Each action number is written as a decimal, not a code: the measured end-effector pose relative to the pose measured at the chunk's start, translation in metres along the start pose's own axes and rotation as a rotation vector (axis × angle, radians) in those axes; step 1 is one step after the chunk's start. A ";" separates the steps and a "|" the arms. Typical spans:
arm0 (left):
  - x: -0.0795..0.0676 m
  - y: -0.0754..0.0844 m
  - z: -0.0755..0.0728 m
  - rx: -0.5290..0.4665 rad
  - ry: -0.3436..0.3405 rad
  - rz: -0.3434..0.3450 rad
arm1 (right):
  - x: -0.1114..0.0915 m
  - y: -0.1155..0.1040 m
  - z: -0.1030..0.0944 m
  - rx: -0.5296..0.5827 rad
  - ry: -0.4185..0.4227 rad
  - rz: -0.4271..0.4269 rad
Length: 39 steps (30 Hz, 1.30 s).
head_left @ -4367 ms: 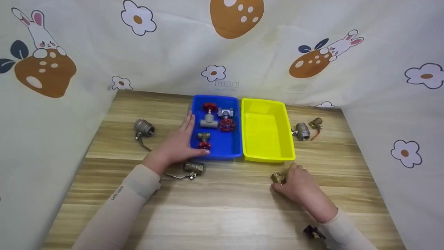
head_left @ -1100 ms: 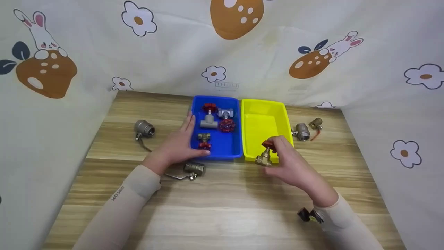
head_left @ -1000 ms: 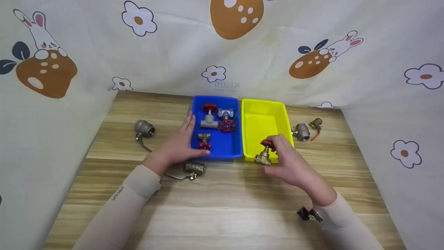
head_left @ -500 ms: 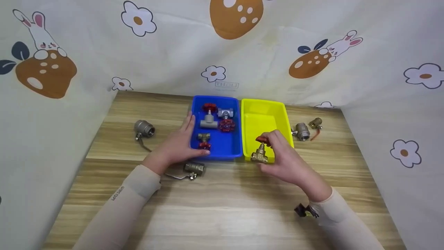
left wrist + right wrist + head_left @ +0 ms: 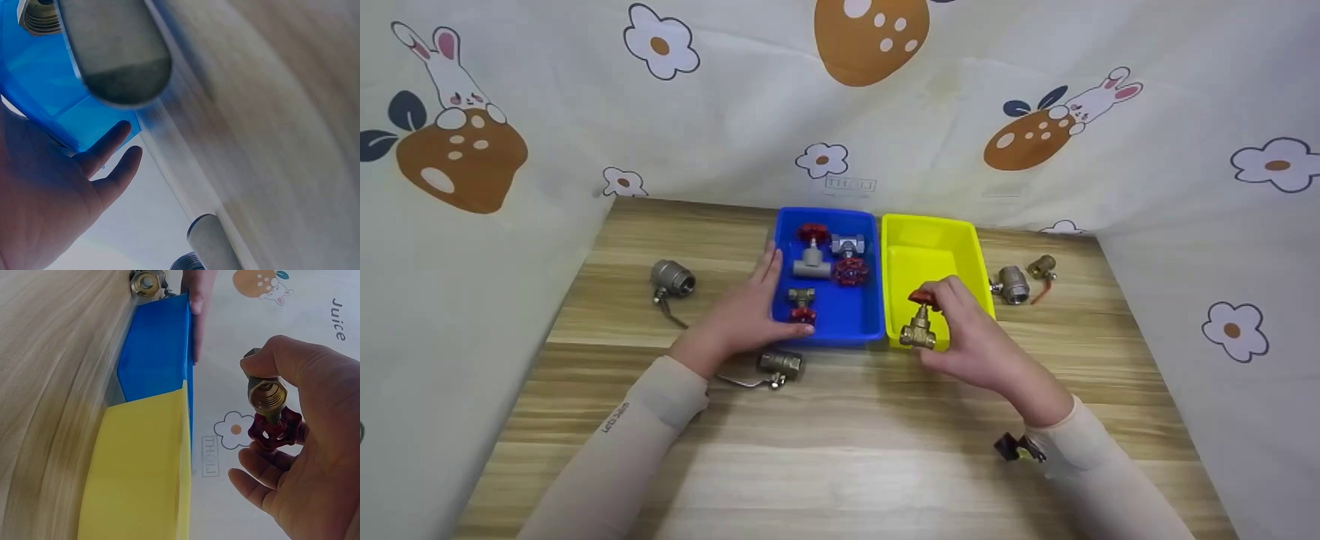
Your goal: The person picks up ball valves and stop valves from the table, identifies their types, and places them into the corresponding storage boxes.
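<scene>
My right hand [image 5: 979,341] pinches a brass gate valve [image 5: 918,332], its body low and the red handwheel at the top against the fingers. In the head view the valve overlaps the front of a yellow tray [image 5: 922,259]. The right wrist view shows the thumb on the valve's threaded body [image 5: 267,395]. My left hand [image 5: 735,322] lies against the left side of a blue tray [image 5: 844,319], fingers straight and thumb over its front rim. Inside it lie a grey valve [image 5: 811,264], a silver one [image 5: 849,244] and a small brass one [image 5: 801,297], all with red handwheels.
A steel ball valve [image 5: 671,277] lies on the left of the wooden table [image 5: 840,465]. Another ball valve [image 5: 780,365] is in front of the blue tray. Right of the yellow tray lie a steel ball valve [image 5: 1014,285] and a brass one [image 5: 1043,266] with a red lever.
My right hand has lifted the brass gate valve off the table and carried it left to the yellow tray's front, still drifting slightly left. My left hand stays at the blue tray.
</scene>
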State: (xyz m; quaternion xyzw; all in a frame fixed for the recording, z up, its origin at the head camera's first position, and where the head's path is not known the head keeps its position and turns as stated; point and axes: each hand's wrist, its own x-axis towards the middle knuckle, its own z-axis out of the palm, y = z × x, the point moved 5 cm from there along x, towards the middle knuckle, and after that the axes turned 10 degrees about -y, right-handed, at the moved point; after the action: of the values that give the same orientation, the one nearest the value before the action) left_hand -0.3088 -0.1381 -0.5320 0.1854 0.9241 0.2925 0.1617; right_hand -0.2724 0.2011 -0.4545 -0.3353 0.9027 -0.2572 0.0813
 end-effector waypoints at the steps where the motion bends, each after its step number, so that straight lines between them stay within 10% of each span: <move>1: 0.000 0.000 0.000 0.001 0.000 0.000 | 0.001 0.000 0.000 0.001 -0.002 0.006; 39: 0.001 0.000 0.000 0.003 0.003 -0.009 | 0.031 -0.014 -0.005 0.022 -0.014 -0.081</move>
State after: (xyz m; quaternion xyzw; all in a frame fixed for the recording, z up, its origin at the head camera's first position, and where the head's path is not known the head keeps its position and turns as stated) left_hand -0.3094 -0.1377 -0.5317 0.1812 0.9256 0.2908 0.1611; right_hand -0.2902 0.1743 -0.4421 -0.3724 0.8849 -0.2679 0.0806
